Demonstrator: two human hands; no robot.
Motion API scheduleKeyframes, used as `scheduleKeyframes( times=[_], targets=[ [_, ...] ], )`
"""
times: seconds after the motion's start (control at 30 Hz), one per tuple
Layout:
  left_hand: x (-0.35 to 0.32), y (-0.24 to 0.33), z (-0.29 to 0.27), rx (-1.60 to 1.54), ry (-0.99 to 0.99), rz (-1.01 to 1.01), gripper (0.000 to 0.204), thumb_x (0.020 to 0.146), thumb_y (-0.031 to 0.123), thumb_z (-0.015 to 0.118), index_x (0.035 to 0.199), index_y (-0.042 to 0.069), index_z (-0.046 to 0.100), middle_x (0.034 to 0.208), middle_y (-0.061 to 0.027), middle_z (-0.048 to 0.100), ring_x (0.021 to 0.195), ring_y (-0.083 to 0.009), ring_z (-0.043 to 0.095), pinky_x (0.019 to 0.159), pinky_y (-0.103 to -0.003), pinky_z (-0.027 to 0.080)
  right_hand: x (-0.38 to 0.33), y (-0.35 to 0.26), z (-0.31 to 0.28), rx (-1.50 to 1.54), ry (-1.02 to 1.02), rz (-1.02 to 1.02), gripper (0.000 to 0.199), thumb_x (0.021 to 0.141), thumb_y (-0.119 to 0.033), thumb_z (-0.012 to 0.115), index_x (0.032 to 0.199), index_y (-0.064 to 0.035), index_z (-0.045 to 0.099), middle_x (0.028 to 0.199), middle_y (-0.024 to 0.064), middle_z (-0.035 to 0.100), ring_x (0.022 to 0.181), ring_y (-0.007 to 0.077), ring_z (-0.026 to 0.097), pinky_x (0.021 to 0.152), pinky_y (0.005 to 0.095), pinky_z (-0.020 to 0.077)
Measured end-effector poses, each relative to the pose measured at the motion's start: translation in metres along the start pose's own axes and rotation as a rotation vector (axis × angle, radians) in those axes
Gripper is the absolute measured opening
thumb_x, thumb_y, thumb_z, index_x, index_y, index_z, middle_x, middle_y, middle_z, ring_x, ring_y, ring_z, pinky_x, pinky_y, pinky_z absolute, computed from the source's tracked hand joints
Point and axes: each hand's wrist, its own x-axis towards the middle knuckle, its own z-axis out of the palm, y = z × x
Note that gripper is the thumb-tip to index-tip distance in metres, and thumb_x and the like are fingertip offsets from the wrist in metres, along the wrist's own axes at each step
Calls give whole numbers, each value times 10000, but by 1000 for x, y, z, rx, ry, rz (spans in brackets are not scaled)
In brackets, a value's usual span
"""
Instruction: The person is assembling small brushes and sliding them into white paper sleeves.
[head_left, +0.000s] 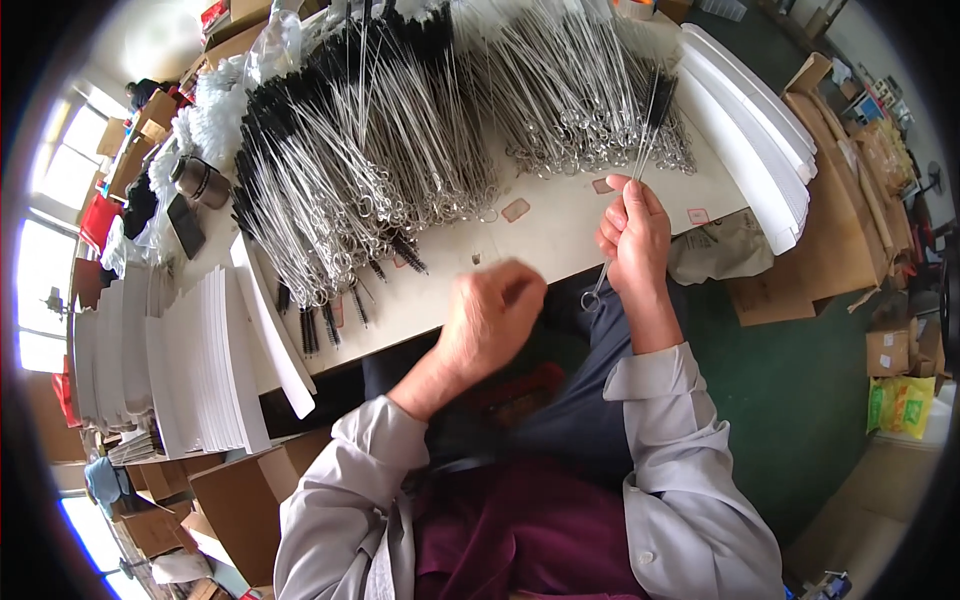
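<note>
Several thin wire brushes (640, 150) stand upright in the right hand (632, 240), its grip closed around their stems above the worktop (560, 235) edge, ring ends hanging below the fist. The left hand (490, 315) is blurred, fingers curled, holding nothing visible. Heaps of brushes (400, 140) cover the worktop beside stacked white cards (210, 360).

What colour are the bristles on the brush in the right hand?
Black bristles on the wire brush, held by the right hand; head view.
</note>
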Motion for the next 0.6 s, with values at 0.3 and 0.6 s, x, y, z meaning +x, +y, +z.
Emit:
scheduleKeyframes(
  times=[0.3, 0.6],
  targets=[
    [131, -19, 6, 319, 261, 229, 158, 884, 153, 717, 965, 18, 734, 772, -147, 735, 712, -255, 737, 675, -366, 574, 19, 20, -5, -185, 29, -140, 299, 1129, -276, 468, 1036, -44, 631, 627, -65, 372, 497, 31, 284, 437, 239, 237],
    [160, -26, 42, 952, -17, 298, 334, 878, 245, 718, 1132, 93, 565, 898, -147, 722, 838, -385, 735, 749, -513, 590, 21, 25, -7, -132, 7, -194, 290, 1117, -196, 486, 954, -8, 635, 593, -52, 401, 501, 30, 337, 451, 238, 279]
  ],
)
